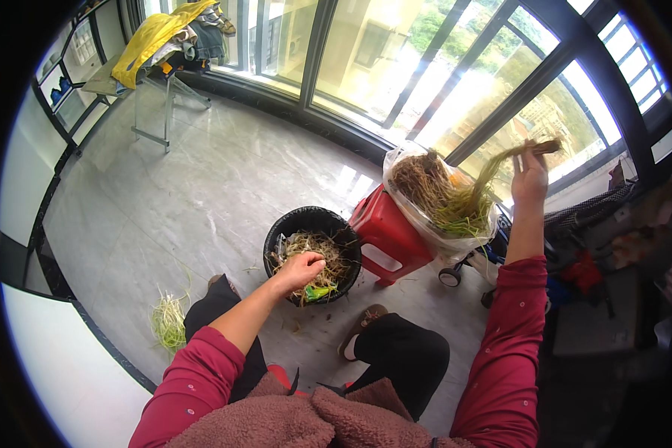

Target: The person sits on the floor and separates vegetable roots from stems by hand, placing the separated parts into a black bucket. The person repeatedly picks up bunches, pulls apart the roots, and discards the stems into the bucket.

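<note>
My right hand is raised at the right, gripping a bunch of thin, long green plants near its brown root end. The green strands trail down to a white plastic bag, which holds more of these plants with brown roots and green tops. My left hand hovers over a black round bin, its fingers curled together; nothing shows in them. Dry plant scraps and a green wrapper lie inside the bin.
The bag rests on a red plastic stool beside the bin. A heap of pale green stems lies on the tiled floor by my left leg. A wheeled frame stands behind the stool. Clothes cover a folding stand near the glass windows.
</note>
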Motion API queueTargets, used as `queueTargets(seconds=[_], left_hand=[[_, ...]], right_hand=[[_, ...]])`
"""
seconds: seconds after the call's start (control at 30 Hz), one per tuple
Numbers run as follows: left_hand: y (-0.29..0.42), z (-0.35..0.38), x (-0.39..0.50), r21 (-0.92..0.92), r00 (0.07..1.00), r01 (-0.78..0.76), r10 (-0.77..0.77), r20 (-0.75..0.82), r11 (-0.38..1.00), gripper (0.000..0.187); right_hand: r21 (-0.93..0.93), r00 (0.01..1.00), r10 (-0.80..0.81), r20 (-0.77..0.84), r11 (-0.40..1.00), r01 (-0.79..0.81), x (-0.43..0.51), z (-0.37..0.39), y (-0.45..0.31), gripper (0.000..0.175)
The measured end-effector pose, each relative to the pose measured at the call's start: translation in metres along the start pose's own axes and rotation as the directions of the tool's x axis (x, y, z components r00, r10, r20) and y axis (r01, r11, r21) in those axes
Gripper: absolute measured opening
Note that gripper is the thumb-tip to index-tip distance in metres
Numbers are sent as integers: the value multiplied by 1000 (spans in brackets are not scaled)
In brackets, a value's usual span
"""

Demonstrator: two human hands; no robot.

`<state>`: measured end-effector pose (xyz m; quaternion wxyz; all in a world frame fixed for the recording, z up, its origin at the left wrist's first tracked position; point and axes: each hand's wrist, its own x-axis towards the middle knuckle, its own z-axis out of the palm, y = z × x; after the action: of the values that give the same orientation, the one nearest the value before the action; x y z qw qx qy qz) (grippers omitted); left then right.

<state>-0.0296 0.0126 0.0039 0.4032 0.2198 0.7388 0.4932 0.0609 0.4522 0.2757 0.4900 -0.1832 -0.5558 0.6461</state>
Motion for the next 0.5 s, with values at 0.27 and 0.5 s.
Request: queueTargets(seconds=[0.27, 0.5], left_hand=[[5, -4, -4, -45, 999, 26, -27, -22, 999, 39], [28, -13, -11, -235, 992, -110, 92, -87, 966, 37]], right_hand=[[-216, 964, -227, 138, 943, 253, -25, 47, -70, 31], [-581, 879, 213, 427, 809, 86, -120, 97, -32, 33]])
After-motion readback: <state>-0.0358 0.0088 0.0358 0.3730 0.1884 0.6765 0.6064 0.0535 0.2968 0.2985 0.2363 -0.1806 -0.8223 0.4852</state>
